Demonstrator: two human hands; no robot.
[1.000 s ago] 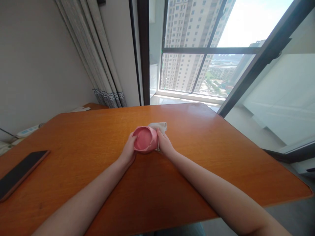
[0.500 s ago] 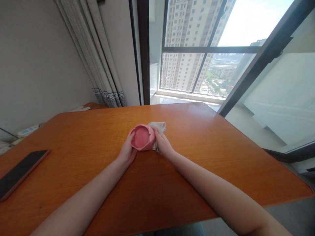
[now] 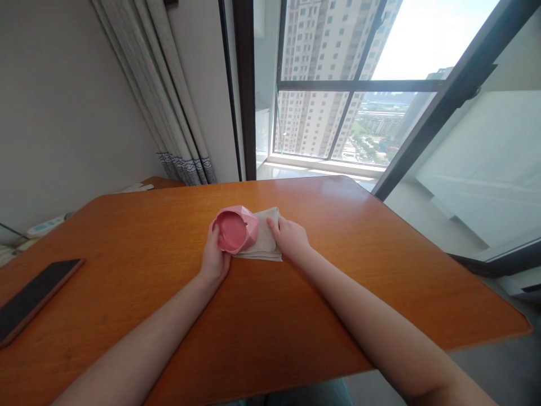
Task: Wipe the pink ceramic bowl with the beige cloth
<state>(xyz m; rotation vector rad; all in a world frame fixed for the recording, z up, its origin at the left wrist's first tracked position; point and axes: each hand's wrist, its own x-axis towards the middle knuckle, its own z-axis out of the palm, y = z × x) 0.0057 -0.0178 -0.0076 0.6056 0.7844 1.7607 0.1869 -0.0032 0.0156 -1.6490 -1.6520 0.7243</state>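
A pink, faceted ashtray (image 3: 234, 230) with notches in its rim is tilted so that its hollow faces me. My left hand (image 3: 214, 254) grips it at its left side, thumb over the rim and the other fingers partly hidden beneath. Behind and to the right of the ashtray is a folded light grey cloth (image 3: 266, 234), partly covered by it. My right hand (image 3: 291, 235) pinches the cloth's right edge, thumb on top, the remaining fingers mostly out of sight.
Both forearms rest over a brown wooden table (image 3: 329, 225). A flat dark slab with a reddish edge (image 3: 38, 299) lies at the table's left. Beyond the far edge are a curtain (image 3: 169, 113) and a large window (image 3: 338, 85); a white power strip (image 3: 48, 225) is at far left.
The ashtray has moved slightly left with my left hand. My right hand has shifted right, away from the ashtray, and more of the cloth shows, spread flatter.
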